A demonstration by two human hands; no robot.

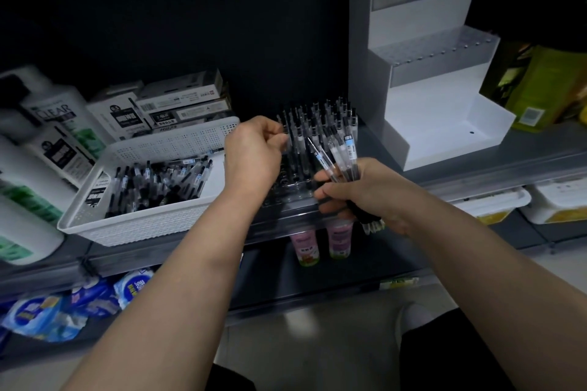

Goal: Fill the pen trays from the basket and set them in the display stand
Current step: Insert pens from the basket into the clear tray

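The person works at a grey shelf with both arms stretched forward. The right hand is clamped around a bundle of pens, fingers wrapped round the barrels. The clip ends fan up and away from the fist, and the tips stick out below it. The left hand is curled, its fingertips drawn together on the top of a single pen at the left edge of the pen tray.

The pen tray is clear plastic with rows of holes and sits on the shelf between the two hands, its front edge at the shelf lip. The rows farther from the person are filled with standing pens, clips up. The nearer rows show open holes.

Just left of the tray stands the white perforated basket, touching or almost touching the left forearm. Loose pens lie heaped in it, mostly toward its left and middle.

To the right of the tray is the white stepped display stand. Its lowest step is bare white, and a translucent perforated tray lies on the step above.

Pen boxes are stacked behind the basket, and shampoo bottles stand at the far left. A green package sits to the right of the stand. Two pink cups show on the shelf below.
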